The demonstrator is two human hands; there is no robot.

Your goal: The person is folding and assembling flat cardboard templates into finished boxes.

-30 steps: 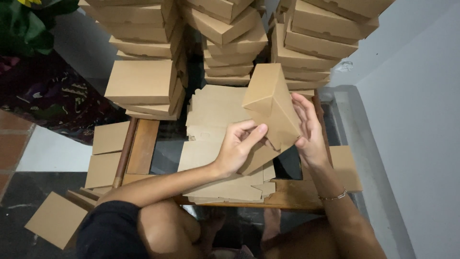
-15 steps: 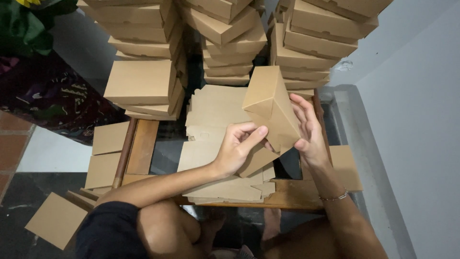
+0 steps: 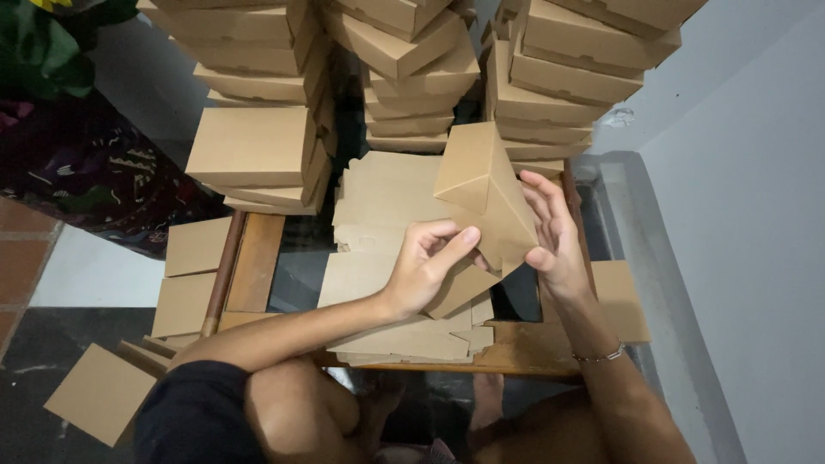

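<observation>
Half-folded brown cardboard box [image 3: 485, 193], tilted, above flat blanks

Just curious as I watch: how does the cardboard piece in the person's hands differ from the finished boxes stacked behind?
The half-folded box is tilted and held off the table between the left hand and right hand, with loose flaps. The stacked boxes are closed, lie flat and rest untouched in piles. Both are plain brown cardboard.
</observation>
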